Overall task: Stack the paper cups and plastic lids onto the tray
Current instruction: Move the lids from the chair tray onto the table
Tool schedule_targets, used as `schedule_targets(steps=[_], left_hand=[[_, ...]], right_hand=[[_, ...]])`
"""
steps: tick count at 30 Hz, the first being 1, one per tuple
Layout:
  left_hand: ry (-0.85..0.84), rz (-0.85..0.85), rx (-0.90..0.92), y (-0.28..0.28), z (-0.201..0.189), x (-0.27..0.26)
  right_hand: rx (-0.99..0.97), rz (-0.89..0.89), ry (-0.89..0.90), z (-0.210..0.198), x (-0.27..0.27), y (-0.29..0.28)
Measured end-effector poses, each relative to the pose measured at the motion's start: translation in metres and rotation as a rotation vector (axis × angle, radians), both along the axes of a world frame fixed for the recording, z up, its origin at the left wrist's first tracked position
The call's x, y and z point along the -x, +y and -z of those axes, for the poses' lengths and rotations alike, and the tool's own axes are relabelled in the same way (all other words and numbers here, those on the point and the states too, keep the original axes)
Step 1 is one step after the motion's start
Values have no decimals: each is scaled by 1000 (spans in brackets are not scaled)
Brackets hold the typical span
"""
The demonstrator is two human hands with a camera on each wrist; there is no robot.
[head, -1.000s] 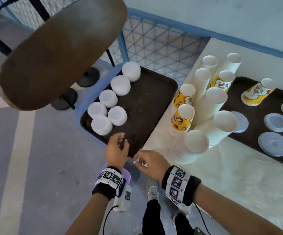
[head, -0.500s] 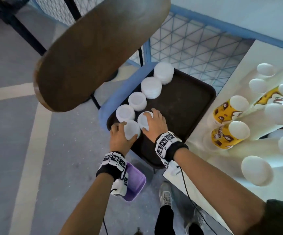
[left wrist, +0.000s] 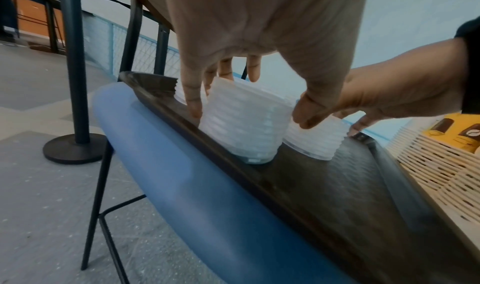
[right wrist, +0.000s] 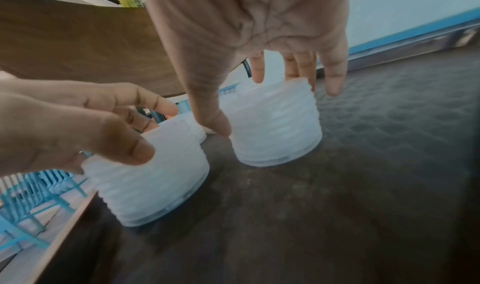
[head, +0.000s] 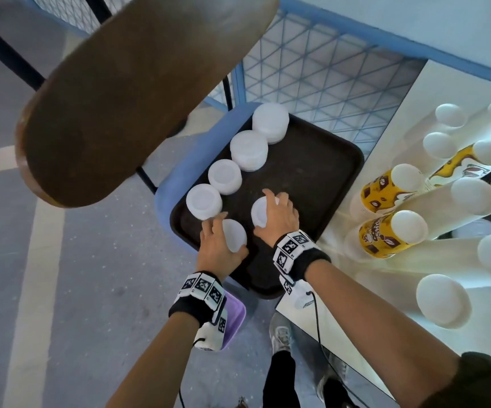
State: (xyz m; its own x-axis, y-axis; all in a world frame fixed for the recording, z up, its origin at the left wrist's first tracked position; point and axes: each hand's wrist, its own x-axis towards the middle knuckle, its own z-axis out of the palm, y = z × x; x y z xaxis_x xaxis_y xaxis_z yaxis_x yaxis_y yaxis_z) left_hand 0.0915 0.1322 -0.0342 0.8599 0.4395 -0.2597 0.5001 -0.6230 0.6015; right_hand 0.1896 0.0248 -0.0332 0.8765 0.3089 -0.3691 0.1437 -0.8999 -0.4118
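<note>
A dark brown tray [head: 312, 178] rests on a blue seat [head: 166, 198]. Several stacks of white plastic lids stand along its left side, such as one lid stack [head: 248, 151]. My left hand [head: 227, 235] grips the nearest lid stack [head: 235, 237], thumb and fingers round its sides [left wrist: 244, 122]. My right hand [head: 265, 214] grips the neighbouring lid stack [head: 257, 214] from above, with the thumb on its side [right wrist: 275, 124]. Both stacks stand on the tray, a little apart. Tall paper cup stacks, white [head: 474, 201] and yellow printed [head: 385, 237], lie on the white table [head: 341, 319] to the right.
A brown wooden board [head: 138, 83] overhangs the tray's left side, close above the far lid stacks. A blue mesh fence [head: 326, 83] runs behind. A purple bin [head: 234, 316] sits below my left wrist on the grey floor. The tray's right half is bare.
Both hands have gone forward from the tray's near edge and taken hold of the two nearest lid stacks. The view has swung left, pushing the cups to the right edge.
</note>
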Motion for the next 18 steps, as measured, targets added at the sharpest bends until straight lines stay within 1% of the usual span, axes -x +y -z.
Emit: schedule_targets(steps=[3, 6, 8, 12, 18], left_hand=[[92, 53, 0, -7, 1, -7], [217, 77, -47, -9, 2, -13], [255, 88, -69, -9, 3, -14], [274, 106, -104, -9, 4, -14], [248, 99, -91, -11, 7, -16]], right_hand=[[46, 50, 25, 0, 0, -10], [54, 75, 67, 3, -1, -14], [66, 75, 83, 5, -1, -14], [65, 105, 68, 10, 4, -15], [91, 121, 77, 11, 6, -13]])
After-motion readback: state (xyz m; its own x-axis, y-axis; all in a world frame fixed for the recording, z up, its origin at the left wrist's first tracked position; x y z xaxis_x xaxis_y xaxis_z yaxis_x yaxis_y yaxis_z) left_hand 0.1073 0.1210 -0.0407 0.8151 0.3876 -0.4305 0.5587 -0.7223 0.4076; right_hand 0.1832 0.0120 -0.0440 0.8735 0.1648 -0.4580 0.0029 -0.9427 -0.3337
